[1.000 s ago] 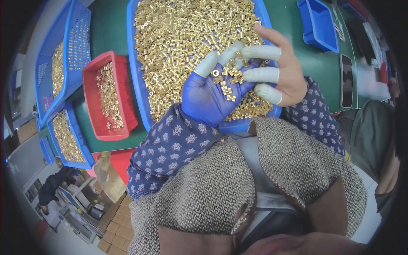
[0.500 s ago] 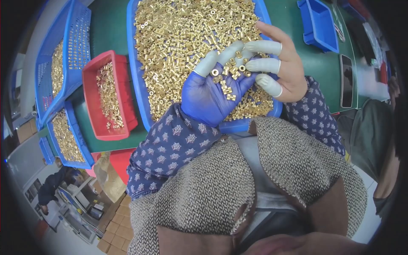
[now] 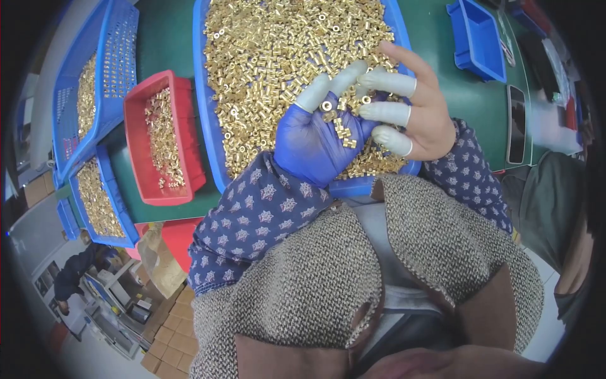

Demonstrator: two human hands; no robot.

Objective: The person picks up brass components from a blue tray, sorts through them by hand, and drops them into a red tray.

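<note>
My left hand, in a blue glove with pale finger cots, is cupped palm up around several small brass fittings. They look like short, ring-ended, threaded or stepped pieces. My right hand reaches over it from the right, with pale cots on its thumb and two fingers. Its fingers are apart, and the fingertips lie at the fittings by the left hand's fingers; no piece is plainly gripped there. Both hands are above a large blue tray heaped with the same brass fittings.
Left of the tray is a red bin with brass pieces. Beyond it stand a blue perforated basket and a smaller blue bin, both holding brass parts. A blue bin and a phone-like dark slab lie at the right on the green table.
My right hand has shifted slightly left and down, its fingers closer over the left palm. Fewer fittings show in the left palm. The whole view has moved a little.
</note>
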